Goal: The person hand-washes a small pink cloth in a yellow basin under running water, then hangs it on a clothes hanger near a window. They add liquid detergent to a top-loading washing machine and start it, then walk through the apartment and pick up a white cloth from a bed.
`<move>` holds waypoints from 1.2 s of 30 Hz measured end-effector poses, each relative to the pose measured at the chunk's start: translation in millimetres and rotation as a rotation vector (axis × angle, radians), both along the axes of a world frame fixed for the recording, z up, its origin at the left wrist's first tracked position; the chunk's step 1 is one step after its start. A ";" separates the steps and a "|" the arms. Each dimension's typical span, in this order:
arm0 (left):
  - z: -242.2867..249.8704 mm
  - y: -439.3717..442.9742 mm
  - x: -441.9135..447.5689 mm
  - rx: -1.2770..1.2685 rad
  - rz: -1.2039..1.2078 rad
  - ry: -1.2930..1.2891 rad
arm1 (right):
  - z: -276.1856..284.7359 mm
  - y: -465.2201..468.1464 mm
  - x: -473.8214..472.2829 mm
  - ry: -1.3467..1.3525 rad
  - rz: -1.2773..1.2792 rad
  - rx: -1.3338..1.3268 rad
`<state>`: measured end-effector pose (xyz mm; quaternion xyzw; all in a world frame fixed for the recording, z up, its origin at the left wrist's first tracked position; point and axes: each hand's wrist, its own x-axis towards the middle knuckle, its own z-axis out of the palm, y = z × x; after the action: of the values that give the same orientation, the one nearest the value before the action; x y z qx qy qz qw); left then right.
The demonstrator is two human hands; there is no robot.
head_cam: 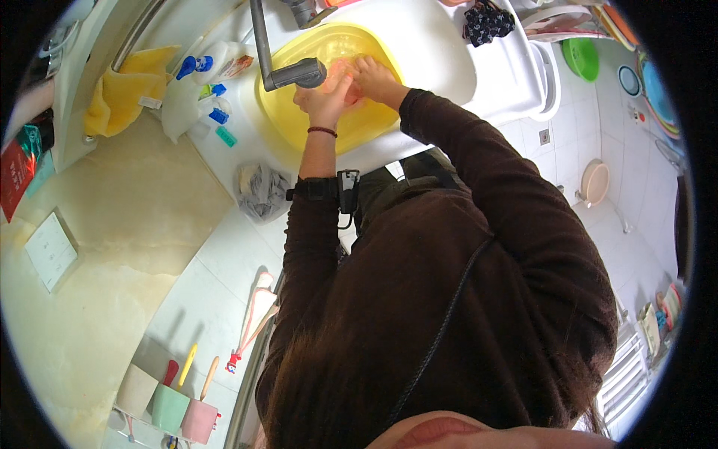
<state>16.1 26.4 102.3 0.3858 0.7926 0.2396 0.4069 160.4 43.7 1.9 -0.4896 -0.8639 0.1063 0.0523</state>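
Observation:
A yellow plastic basin (pixel 283 118) stands in the white sink in front of me, and an orange-pink soft item (pixel 352 95), possibly a cloth, is inside it. My left hand (pixel 327 105) grips this item from the left, thumb pointing up along it. From the right, my right hand (pixel 377 79) holds the same item with bent fingers. Over the basin reaches a dark grey faucet (pixel 297 74), whose head covers part of the left hand's surroundings. The underside of the item is hidden.
Left of the basin are a white bottle with a blue pump (pixel 194 66), small blue brushes (pixel 219 115) and a yellow towel (pixel 126 92). A grey plastic bag (pixel 262 191) lies near my left forearm. Dark patterned fabric (pixel 488 22) rests at the sink's upper right.

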 end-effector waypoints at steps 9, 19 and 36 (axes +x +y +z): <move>46.7 -8.3 13.9 0.486 0.057 -0.009 | -3.2 14.0 10.1 -0.252 0.093 -0.123; 75.0 5.1 -19.3 0.828 0.094 0.240 | 9.4 18.0 35.1 -0.248 0.040 -0.187; -74.5 -34.5 27.3 -0.406 0.347 -0.589 | 32.5 16.3 -12.1 0.238 -0.529 -0.626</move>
<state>43.4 -8.1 27.9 0.0724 0.7269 0.2435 0.6381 148.3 59.9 34.4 -0.6709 -0.6225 0.4022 0.0257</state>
